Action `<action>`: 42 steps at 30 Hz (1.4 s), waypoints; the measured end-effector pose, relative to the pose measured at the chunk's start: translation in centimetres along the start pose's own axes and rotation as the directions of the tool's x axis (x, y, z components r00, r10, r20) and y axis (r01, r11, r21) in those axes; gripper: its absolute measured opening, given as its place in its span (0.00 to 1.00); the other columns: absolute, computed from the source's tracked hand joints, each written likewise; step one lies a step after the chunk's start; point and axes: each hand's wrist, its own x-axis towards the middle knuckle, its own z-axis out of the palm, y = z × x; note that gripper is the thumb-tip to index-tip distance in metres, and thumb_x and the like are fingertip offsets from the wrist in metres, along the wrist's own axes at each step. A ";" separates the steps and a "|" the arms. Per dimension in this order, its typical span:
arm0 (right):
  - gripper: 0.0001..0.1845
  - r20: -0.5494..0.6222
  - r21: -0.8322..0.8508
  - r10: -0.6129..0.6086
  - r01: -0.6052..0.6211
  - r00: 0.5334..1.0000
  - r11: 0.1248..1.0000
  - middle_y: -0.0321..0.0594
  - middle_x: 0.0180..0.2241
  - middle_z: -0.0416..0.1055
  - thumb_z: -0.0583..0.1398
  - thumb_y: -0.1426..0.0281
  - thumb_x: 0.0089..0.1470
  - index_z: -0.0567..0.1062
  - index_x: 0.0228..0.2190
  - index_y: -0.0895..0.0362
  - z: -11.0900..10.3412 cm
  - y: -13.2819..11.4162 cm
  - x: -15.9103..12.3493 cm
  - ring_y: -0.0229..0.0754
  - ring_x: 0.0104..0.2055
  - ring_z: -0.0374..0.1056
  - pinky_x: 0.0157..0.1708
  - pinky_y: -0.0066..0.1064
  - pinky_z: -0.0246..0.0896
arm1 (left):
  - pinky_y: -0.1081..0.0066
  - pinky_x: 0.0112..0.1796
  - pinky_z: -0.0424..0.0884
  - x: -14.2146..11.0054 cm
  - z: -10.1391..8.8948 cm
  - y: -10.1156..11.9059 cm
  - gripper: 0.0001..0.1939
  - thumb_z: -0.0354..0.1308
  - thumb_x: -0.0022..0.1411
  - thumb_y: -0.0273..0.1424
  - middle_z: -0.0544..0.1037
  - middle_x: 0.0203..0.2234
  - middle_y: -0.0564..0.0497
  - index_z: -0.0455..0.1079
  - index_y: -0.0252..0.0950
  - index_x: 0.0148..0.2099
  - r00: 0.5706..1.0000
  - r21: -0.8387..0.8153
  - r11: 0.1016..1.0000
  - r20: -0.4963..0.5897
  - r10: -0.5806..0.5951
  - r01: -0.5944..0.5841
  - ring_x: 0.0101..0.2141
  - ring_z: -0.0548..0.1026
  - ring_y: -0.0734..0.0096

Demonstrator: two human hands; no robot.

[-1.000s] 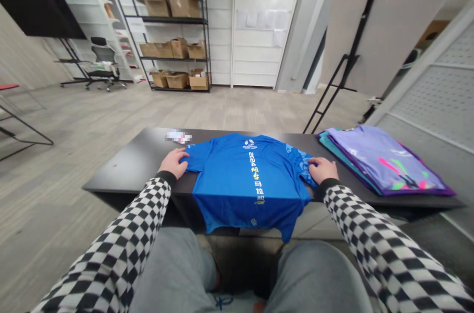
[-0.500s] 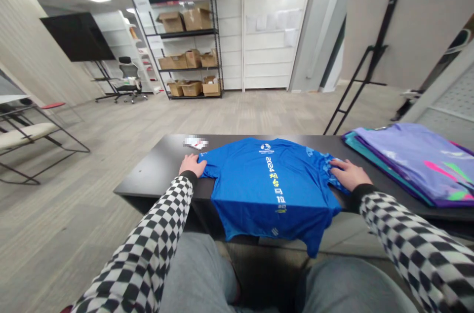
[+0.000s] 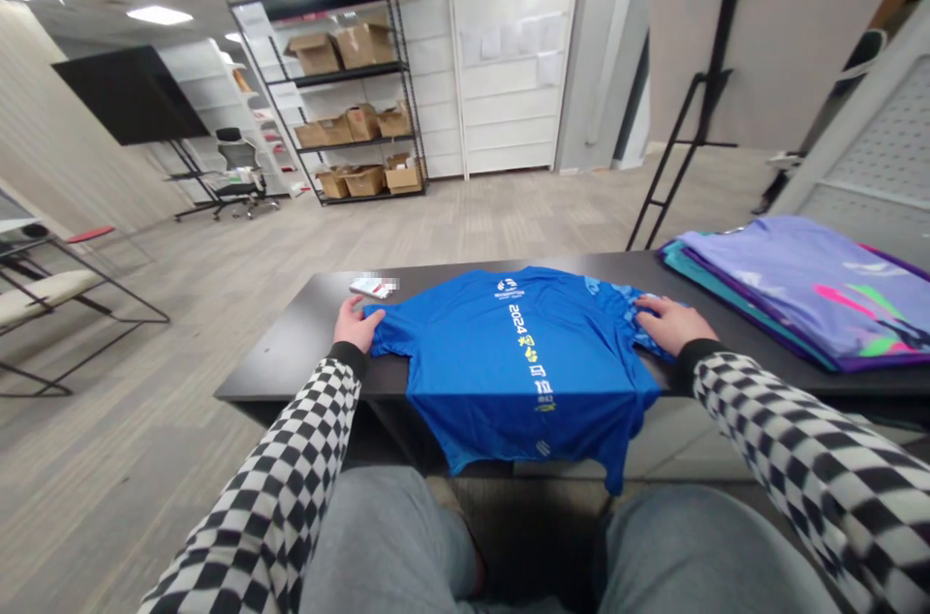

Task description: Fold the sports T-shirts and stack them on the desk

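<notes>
A blue T-shirt [image 3: 465, 343] lies spread on a dark table, its collar toward the far edge and its hem hanging over the near edge. White and yellow lettering runs down its middle. At the left sleeve's end, my left hand [image 3: 356, 325] has its thumb over the cloth and the index finger raised; its other fingers are partly hidden. My right hand [image 3: 677, 325] is closed on the patterned right sleeve, fingers bent over the cloth. Beyond my left hand lies a small white packet or card [image 3: 370, 287], partly blurred.
Folded shirts in purple and teal form a stack [image 3: 785, 275] on the right of the dark table [image 3: 268, 353]. Behind the table stand a black easel frame [image 3: 701, 110] and a shelf rack [image 3: 349, 67] with cardboard boxes. A chair [image 3: 58, 290] is at the left.
The view has shifted slightly. My left hand and the left sleeve end have moved a little left, and its index finger has lifted. My right hand stays at the right sleeve.
</notes>
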 end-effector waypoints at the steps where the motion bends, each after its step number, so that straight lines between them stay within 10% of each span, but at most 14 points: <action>1: 0.29 0.003 0.007 0.018 -0.018 1.000 1.000 0.45 0.65 0.78 0.57 0.58 0.59 0.86 0.57 0.50 -0.1 -0.1 0.0 0.67 0.71 0.68 0.73 0.63 0.57 | 0.65 0.38 0.80 0.0 -0.2 0.0 0.37 0.68 0.65 0.34 0.80 0.33 0.53 0.62 0.36 0.72 1.000 -0.001 1.000 -0.024 0.008 -0.008 0.32 0.81 0.65; 5: 0.28 0.013 0.083 0.061 -0.062 0.998 0.995 0.46 0.65 0.78 0.58 0.63 0.58 0.86 0.55 0.51 -0.3 -0.3 0.1 0.67 0.75 0.62 0.76 0.61 0.52 | 0.57 0.54 0.81 -0.3 -1.1 0.1 0.31 0.58 0.71 0.34 0.82 0.50 0.40 0.63 0.35 0.73 0.991 0.092 0.993 -0.110 0.081 -0.071 0.50 0.83 0.59; 9: 0.25 -0.042 0.189 0.123 -0.113 0.991 0.975 0.55 0.64 0.78 0.60 0.63 0.60 0.86 0.53 0.56 -0.5 0.2 -0.1 0.71 0.73 0.65 0.73 0.58 0.57 | 0.53 0.65 0.74 -1.3 -0.8 0.4 0.15 0.59 0.65 0.31 0.84 0.53 0.43 0.82 0.40 0.51 0.983 0.215 0.959 0.016 0.183 -0.182 0.58 0.80 0.53; 14: 0.24 -0.077 0.201 0.149 -0.131 0.986 0.971 0.59 0.57 0.83 0.61 0.55 0.62 0.88 0.49 0.55 -0.5 0.7 -0.2 0.71 0.60 0.76 0.61 0.54 0.69 | 0.55 0.66 0.72 -1.9 0.1 1.3 0.14 0.64 0.57 0.29 0.88 0.50 0.47 0.88 0.43 0.43 0.953 0.356 0.889 0.196 0.229 -0.287 0.57 0.81 0.49; 25: 0.27 -0.106 0.075 0.119 -0.111 0.987 0.991 0.56 0.56 0.83 0.61 0.58 0.57 0.88 0.51 0.55 0.2 0.4 0.2 0.69 0.56 0.79 0.59 0.58 0.73 | 0.47 0.54 0.73 -2.1 -1.1 1.4 0.22 0.54 0.69 0.45 0.89 0.46 0.39 0.89 0.45 0.44 0.996 0.618 0.781 0.035 0.082 -0.086 0.54 0.80 0.38; 31: 0.27 -0.059 0.041 0.132 -0.130 0.989 0.991 0.52 0.59 0.82 0.60 0.57 0.58 0.87 0.53 0.52 -0.5 -0.9 -0.3 0.65 0.57 0.78 0.60 0.51 0.72 | 0.26 0.61 0.64 0.3 -1.7 3.3 0.17 0.62 0.62 0.47 0.88 0.44 0.35 0.88 0.45 0.40 0.986 0.687 0.715 0.169 0.013 -0.128 0.59 0.76 0.23; 38: 0.26 -0.073 -0.006 0.121 -0.121 0.990 0.993 0.52 0.57 0.83 0.58 0.58 0.61 0.86 0.53 0.53 -0.7 -1.8 -0.9 0.63 0.55 0.79 0.59 0.50 0.71 | 0.60 0.62 0.75 2.0 1.0 4.8 0.18 0.59 0.63 0.39 0.88 0.50 0.47 0.88 0.45 0.48 0.799 0.523 0.668 0.572 0.186 -0.530 0.54 0.83 0.52; 42: 0.26 -0.053 -0.010 0.129 -0.130 0.990 0.991 0.51 0.58 0.83 0.58 0.60 0.61 0.86 0.54 0.53 -1.0 -2.0 -1.0 0.63 0.57 0.78 0.62 0.51 0.69 | 0.60 0.64 0.75 1.9 2.0 4.7 0.18 0.58 0.65 0.37 0.88 0.51 0.44 0.88 0.43 0.48 0.763 0.506 0.633 0.607 0.221 -0.586 0.55 0.83 0.52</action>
